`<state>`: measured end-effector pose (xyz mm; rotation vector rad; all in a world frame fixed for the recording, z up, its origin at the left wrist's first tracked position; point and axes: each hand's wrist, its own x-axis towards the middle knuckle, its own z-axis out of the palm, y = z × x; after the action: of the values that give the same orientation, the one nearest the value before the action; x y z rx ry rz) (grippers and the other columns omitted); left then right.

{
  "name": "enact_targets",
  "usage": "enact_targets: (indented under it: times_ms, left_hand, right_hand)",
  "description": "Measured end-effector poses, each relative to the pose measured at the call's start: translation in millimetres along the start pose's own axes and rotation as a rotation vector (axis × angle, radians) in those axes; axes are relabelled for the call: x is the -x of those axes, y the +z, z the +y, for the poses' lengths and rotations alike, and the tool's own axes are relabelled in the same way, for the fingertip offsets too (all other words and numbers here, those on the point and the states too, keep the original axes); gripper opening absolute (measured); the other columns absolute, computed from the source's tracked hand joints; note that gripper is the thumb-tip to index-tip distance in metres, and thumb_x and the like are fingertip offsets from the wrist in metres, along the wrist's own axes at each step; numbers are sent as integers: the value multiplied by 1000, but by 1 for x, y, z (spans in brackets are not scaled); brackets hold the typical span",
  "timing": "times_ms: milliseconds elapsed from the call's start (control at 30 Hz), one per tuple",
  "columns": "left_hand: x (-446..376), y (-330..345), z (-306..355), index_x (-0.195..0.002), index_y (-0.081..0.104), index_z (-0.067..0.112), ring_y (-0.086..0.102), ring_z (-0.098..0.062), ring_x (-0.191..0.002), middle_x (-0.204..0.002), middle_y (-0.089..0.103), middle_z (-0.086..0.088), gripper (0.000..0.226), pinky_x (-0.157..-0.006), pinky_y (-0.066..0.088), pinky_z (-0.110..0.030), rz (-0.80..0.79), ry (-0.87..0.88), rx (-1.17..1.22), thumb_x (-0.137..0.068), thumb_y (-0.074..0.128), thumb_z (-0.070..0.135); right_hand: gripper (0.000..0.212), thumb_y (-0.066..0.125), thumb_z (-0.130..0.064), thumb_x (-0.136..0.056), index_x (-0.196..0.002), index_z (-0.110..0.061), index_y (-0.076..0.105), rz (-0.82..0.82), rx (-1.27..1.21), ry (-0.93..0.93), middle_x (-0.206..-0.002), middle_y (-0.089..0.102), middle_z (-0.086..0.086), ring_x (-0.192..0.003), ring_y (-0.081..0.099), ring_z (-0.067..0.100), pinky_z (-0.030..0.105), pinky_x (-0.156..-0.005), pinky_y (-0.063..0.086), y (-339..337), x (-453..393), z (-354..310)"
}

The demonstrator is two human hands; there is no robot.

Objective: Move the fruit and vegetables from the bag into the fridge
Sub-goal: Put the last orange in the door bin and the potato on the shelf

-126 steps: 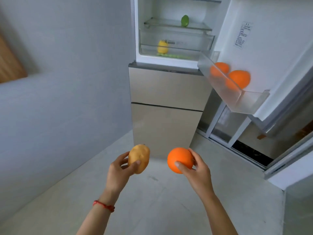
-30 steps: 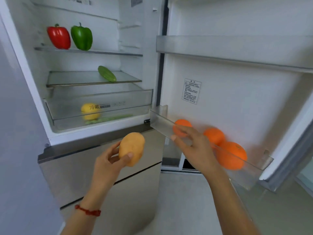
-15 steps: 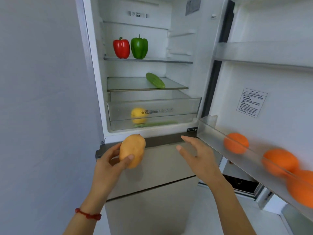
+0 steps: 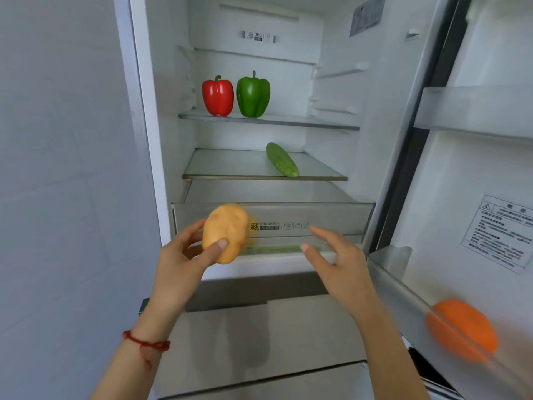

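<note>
Potato point(image 4: 225, 232), long axis roughly upright, pinched by left hand point(image 4: 184, 255) just near of the closed crisper drawer point(image 4: 326, 219); right hand point(image 4: 337, 264), fingers relaxed and empty, lies nearer the drawer front.

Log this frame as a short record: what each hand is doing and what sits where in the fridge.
left hand: grips potato in front of the crisper drawer
right hand: empty, fingers relaxed, near the drawer front
top shelf: red pepper, green pepper, both upright
middle shelf: cucumber lying down
door bin: orange, blurred
</note>
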<state>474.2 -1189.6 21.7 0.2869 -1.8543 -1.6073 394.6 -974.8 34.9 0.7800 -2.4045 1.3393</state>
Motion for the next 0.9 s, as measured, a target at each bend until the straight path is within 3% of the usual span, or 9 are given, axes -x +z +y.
enact_targets:
  times_ms: [167, 300, 367, 467, 533, 667, 767, 900]
  left_hand:
    - [-34, 15, 8, -114, 59, 25, 66, -4, -81, -98, 65, 8, 48, -77, 57, -33, 33, 51, 12, -69, 77, 23]
    - [-60, 21, 15, -114, 59, 27, 67, -8, -84, -100, 67, 4, 56, -76, 57, -32, 19, 70, -3, -61, 77, 35]
    - [-73, 23, 19, -113, 60, 25, 67, -7, -83, -99, 67, 4, 58, -75, 58, -31, 20, 91, -6, -59, 78, 35]
    - [-95, 26, 22, -116, 60, 20, 67, -5, -82, -100, 67, 4, 58, -75, 58, -30, 8, 126, -23, -62, 80, 29]
    - [-110, 28, 24, -116, 59, 20, 67, -5, -81, -98, 67, 3, 60, -74, 58, -29, -31, 138, -51, -61, 82, 28]
    - [-139, 37, 34, -112, 61, 26, 66, -9, -80, -96, 66, 3, 70, -75, 56, -27, -188, 171, -159, -48, 74, 48]
    - [-164, 47, 38, -116, 60, 24, 65, -13, -86, -95, 64, 8, 77, -81, 55, -35, -223, 188, -257, -45, 71, 54]
    - [-199, 54, 29, -115, 61, 22, 63, -20, -92, -97, 63, 1, 75, -81, 55, -45, -175, 156, -303, -47, 72, 52]
  right_hand:
    - [40, 57, -33, -87, -126, -26, 51, -6, -31, -45, -117, 50, -19, -108, 43, -3, 11, -88, 31, 5, -34, 17]
    - [38, 57, -32, -87, -124, -25, 53, 19, -48, -53, -117, 50, -19, -108, 42, -4, 6, -87, 31, 13, -57, 31]
    - [37, 57, -33, -86, -122, -26, 54, 31, -46, -65, -117, 52, -19, -110, 44, -5, -4, -86, 27, 17, -67, 36]
    - [34, 57, -31, -86, -119, -23, 58, 95, -52, -71, -115, 57, -14, -108, 48, -2, -6, -85, 27, 21, -80, 41]
    - [29, 59, -26, -86, -115, -21, 61, 166, -69, -78, -111, 60, -10, -104, 50, -3, -6, -84, 29, 22, -86, 43]
    - [27, 59, -25, -86, -112, -20, 62, 208, -52, -98, -111, 61, -10, -103, 50, -6, -6, -85, 28, 19, -96, 46]
    - [25, 59, -24, -86, -111, -22, 62, 252, -88, -93, -108, 59, -15, -100, 48, -19, -7, -83, 28, 14, -104, 48]
    - [24, 59, -25, -86, -110, -27, 60, 266, -147, -78, -105, 56, -24, -100, 44, -25, -6, -83, 29, 14, -115, 48]
